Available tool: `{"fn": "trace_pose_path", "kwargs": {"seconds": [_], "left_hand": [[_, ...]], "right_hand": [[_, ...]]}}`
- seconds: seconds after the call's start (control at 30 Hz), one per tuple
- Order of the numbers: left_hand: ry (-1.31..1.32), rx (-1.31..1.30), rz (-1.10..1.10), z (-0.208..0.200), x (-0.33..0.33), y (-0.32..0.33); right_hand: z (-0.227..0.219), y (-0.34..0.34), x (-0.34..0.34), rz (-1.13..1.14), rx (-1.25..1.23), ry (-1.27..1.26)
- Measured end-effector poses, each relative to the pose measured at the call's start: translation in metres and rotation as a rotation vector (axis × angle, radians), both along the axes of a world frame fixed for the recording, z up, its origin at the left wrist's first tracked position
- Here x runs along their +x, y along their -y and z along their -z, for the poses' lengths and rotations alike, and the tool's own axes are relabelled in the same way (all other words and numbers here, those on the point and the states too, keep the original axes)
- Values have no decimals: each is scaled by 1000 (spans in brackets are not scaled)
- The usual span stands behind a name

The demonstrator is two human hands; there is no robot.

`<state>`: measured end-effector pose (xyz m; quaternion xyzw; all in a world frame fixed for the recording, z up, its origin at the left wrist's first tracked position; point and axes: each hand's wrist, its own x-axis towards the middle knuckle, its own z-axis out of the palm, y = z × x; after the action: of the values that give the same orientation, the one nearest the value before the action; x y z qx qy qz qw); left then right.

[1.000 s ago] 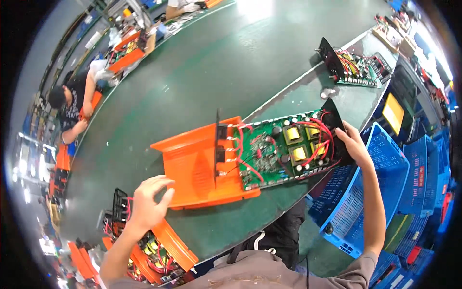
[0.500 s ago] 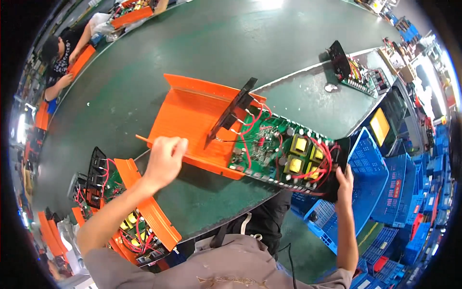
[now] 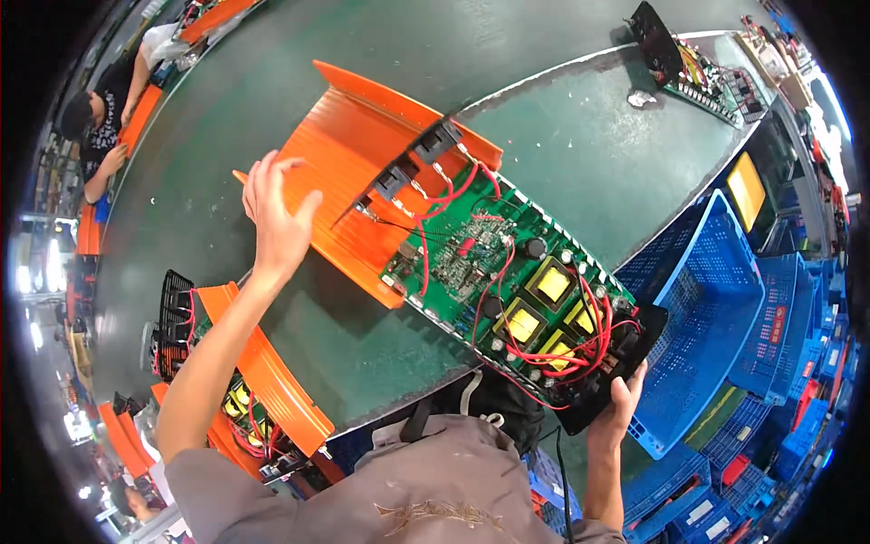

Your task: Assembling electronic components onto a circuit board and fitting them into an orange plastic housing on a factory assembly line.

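Note:
A green circuit board (image 3: 462, 258) with yellow-wrapped transformers (image 3: 551, 283) and red wires lies partly over an orange metal housing (image 3: 340, 154). At its far end a black panel (image 3: 408, 163) with sockets stands tilted over the housing, wired to the board. My right hand (image 3: 621, 403) grips the black end panel (image 3: 634, 363) at the near right end, thumb on its edge; the other fingers are mostly hidden beneath. My left hand (image 3: 279, 213) is open, fingers spread, by the housing's left edge; I cannot tell whether it touches.
Another orange housing (image 3: 272, 358) with boards and wires sits at the left by my forearm. Blue plastic crates (image 3: 716, 299) stand at the right. A partly assembled unit (image 3: 693, 72) lies on the green tabletop (image 3: 562, 118) at the far right. Another person (image 3: 109, 136) works at far left.
My left hand has moved up and away along the housing, its fingers spreading from a closed pose. The board's right end, in my right hand, has swung nearer to me.

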<state>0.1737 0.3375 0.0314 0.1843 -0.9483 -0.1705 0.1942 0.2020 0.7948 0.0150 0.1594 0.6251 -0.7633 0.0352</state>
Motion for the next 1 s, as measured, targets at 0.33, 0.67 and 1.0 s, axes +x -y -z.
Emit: {"fn": "trace_pose_path", "kwargs": {"seconds": [0.33, 0.67, 1.0], "left_hand": [[-596, 497, -429, 26, -55, -1], [-462, 837, -442, 22, -79, 2], [-359, 1195, -578, -18, -24, -83]], "right_hand": [[21, -2, 30, -282, -475, 203], [-18, 7, 34, -233, -459, 280], [-110, 29, 8, -348, -270, 399]]}}
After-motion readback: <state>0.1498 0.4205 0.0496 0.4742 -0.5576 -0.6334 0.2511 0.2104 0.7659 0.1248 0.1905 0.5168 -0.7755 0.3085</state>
